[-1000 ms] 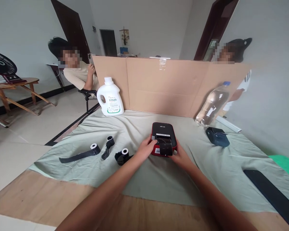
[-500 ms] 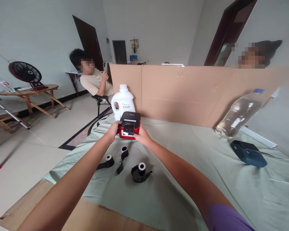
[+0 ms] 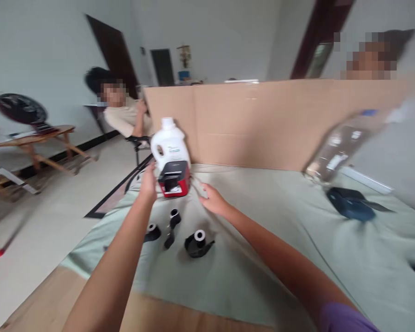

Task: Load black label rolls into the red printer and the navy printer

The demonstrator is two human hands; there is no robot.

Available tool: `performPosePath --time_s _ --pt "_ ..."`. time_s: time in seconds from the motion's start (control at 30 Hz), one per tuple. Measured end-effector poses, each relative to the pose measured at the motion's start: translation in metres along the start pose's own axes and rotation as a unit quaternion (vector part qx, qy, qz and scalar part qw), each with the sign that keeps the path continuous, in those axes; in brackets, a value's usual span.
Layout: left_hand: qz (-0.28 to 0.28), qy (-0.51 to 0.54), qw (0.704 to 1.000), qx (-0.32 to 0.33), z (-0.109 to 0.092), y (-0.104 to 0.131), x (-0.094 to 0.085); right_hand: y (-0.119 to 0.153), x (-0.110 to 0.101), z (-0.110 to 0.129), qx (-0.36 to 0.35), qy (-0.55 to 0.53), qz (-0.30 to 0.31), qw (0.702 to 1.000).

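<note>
Far left, off the table: black fan (image 3: 22, 109) on a wooden stool (image 3: 60, 132), then a seated person in a beige top (image 3: 122, 119). Table had a pale green cloth (image 3: 263, 281), bare wood (image 3: 180, 310) along its near edge.

Left hand (image 3: 148, 185) was beside the printer's left side, fingers extended, not wrapped round anything; contact with the case: couldn't tell, blurred. Below it, toward the left edge, a black roll (image 3: 154, 232). White jug (image 3: 174, 146) stood upright near the far left corner. Second black roll (image 3: 174, 216), strip trailing toward the near edge. Red-and-black printer (image 3: 183, 179) sat near the far left corner, in front of the jug, front opening facing the near edge. Third roll (image 3: 199, 239) stood on end, strip curled around it.

Right hand (image 3: 213, 199) was apart from the printer's right side, thumb and fingers spread, nothing in it. Cardboard panel (image 3: 245, 122) ran along the far edge. Far right corner: clear bottle (image 3: 342, 145), tilted; dark blue device (image 3: 352, 205) nearer the right edge.
</note>
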State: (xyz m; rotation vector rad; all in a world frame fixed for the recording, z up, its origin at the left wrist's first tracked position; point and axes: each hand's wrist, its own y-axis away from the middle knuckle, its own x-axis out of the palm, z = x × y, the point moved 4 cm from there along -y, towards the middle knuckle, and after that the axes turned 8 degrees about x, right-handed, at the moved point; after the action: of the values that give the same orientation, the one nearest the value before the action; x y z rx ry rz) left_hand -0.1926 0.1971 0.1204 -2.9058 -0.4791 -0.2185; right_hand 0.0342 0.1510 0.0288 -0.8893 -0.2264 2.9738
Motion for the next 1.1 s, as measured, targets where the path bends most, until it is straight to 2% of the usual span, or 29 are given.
performPosePath --time_s 0.03,0.1,0.13,0.2,0.23,0.3,0.37,0.4,0.43,0.47,0.53,0.67,0.77,0.93,1.03,1.1 --pt "0.040 0.025 0.998 0.048 -0.015 0.017 0.008 0.026 -0.025 -0.015 0.001 0.020 -0.002 1.000" --pt "0.183 0.066 0.971 0.135 -0.038 0.065 0.031 0.083 -0.084 -0.050 0.034 0.057 -0.026 0.997" --pt "0.253 0.058 0.950 0.172 -0.043 0.094 0.045 0.113 -0.117 -0.068 0.059 0.080 -0.052 0.994" --pt "0.360 -0.011 0.904 0.228 -0.037 0.162 0.074 0.173 -0.186 -0.103 0.140 0.111 -0.128 0.976" --pt "0.443 -0.074 0.860 0.240 -0.026 0.200 0.093 0.202 -0.218 -0.119 0.187 0.126 -0.170 0.959" --pt "0.587 -0.188 0.746 0.253 0.009 0.273 0.128 0.249 -0.273 -0.146 0.266 0.171 -0.242 0.917" --pt "0.664 -0.258 0.630 0.309 0.045 0.332 0.156 0.281 -0.315 -0.166 0.329 0.224 -0.323 0.859" --pt "0.686 -0.283 0.581 0.335 0.060 0.353 0.166 0.290 -0.331 -0.174 0.354 0.245 -0.359 0.828" --pt "0.695 -0.303 0.543 0.360 0.073 0.369 0.174 0.296 -0.343 -0.180 0.378 0.257 -0.388 0.800" --pt "0.698 -0.317 0.514 0.384 0.083 0.380 0.178 0.297 -0.353 -0.186 0.400 0.259 -0.407 0.779" --pt "0.694 -0.333 0.476 0.425 0.093 0.392 0.180 0.288 -0.365 -0.197 0.439 0.237 -0.411 0.763" --pt "0.682 -0.343 0.442 0.471 0.092 0.395 0.174 0.251 -0.370 -0.212 0.456 0.193 -0.398 0.773" --pt "0.676 -0.354 0.428 0.485 0.091 0.395 0.171 0.232 -0.367 -0.217 0.438 0.222 -0.405 0.771" --pt "0.668 -0.365 0.427 0.488 0.093 0.397 0.173 0.233 -0.363 -0.215 0.378 0.251 -0.455 0.766" --pt "0.671 -0.363 0.428 0.485 0.092 0.398 0.172 0.233 -0.352 -0.195 0.326 0.266 -0.449 0.788" --pt "0.675 -0.356 0.427 0.485 0.091 0.398 0.171 0.227 -0.333 -0.173 0.279 0.276 -0.430 0.813"
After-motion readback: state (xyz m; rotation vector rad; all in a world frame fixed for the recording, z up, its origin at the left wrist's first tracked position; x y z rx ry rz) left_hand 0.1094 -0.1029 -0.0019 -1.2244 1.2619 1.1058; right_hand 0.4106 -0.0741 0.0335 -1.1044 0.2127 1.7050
